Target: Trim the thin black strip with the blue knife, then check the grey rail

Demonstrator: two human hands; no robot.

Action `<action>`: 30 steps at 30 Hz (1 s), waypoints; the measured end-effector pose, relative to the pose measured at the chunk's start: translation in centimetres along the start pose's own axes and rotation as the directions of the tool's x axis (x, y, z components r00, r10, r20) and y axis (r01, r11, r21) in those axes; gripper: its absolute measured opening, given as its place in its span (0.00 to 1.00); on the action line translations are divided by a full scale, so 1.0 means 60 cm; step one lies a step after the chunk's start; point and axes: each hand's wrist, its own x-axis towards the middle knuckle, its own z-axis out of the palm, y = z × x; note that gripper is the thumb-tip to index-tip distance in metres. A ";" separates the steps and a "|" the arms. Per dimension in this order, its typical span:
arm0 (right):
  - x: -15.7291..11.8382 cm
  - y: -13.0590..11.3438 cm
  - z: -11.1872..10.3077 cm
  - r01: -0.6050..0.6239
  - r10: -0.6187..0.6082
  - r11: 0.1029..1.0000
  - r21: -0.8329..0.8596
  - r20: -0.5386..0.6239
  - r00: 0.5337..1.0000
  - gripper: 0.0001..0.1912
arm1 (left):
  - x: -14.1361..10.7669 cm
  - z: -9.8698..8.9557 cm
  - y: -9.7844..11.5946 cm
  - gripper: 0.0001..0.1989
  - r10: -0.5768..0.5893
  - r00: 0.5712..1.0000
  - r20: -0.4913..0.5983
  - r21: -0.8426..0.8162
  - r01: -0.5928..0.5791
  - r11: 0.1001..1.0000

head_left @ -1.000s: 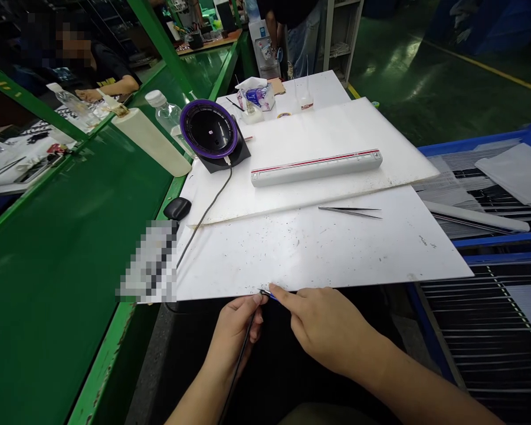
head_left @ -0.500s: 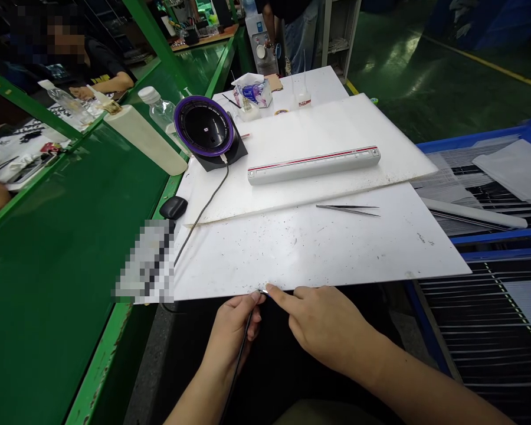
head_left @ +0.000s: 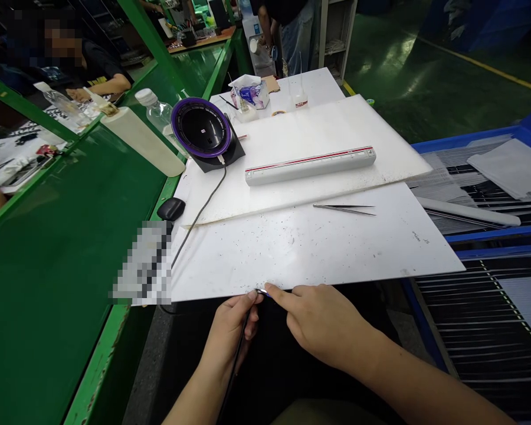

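Observation:
At the table's near edge, my left hand pinches a long thin black strip between thumb and fingers. The strip runs down along my left forearm toward my lap. My right hand is closed, its index finger stretched toward the left fingertips. Under that finger shows the shiny metal tip of a small tool with a bit of blue; most of it is hidden, so its kind cannot be made out. The tip is close to the strip's end at my left thumb. Tweezers lie on the white table beyond.
A grey-white bar with a red line lies on a white foam sheet. Left of it stands a purple-rimmed round fan with a cable. A black computer mouse sits nearby. Blue bins of strips stand right.
The whole view has shifted slightly left. Both hands keep nearly the same pose at the table edge; a little blue shows more clearly beneath the right index finger.

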 end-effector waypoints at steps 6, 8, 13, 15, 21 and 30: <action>0.002 0.001 -0.004 -0.009 0.009 1.000 0.015 -0.004 1.000 0.29 | 0.000 0.003 0.000 0.17 0.004 1.000 0.002 -0.029 -0.004 1.000; 0.002 0.002 -0.004 -0.007 0.007 1.000 0.012 -0.007 1.000 0.29 | -0.001 0.004 0.001 0.17 0.009 1.000 0.001 -0.027 -0.009 1.000; 0.001 0.002 -0.002 0.003 -0.004 1.000 -0.027 -0.007 1.000 0.29 | 0.000 0.002 -0.001 0.16 0.010 1.000 0.016 -0.028 -0.010 1.000; 0.000 0.001 -0.001 0.010 -0.010 0.999 -0.040 -0.002 1.000 0.29 | 0.002 0.001 -0.002 0.16 0.010 1.000 0.020 -0.033 -0.009 0.999; -0.001 -0.002 0.001 0.014 -0.016 0.995 -0.099 -0.019 1.000 0.29 | 0.005 -0.002 -0.005 0.16 0.018 1.000 0.013 -0.029 -0.017 0.999; -0.004 -0.002 0.007 0.006 -0.009 0.991 -0.136 -0.022 1.000 0.28 | 0.005 -0.001 -0.006 0.17 0.017 1.000 -0.010 -0.015 -0.017 1.000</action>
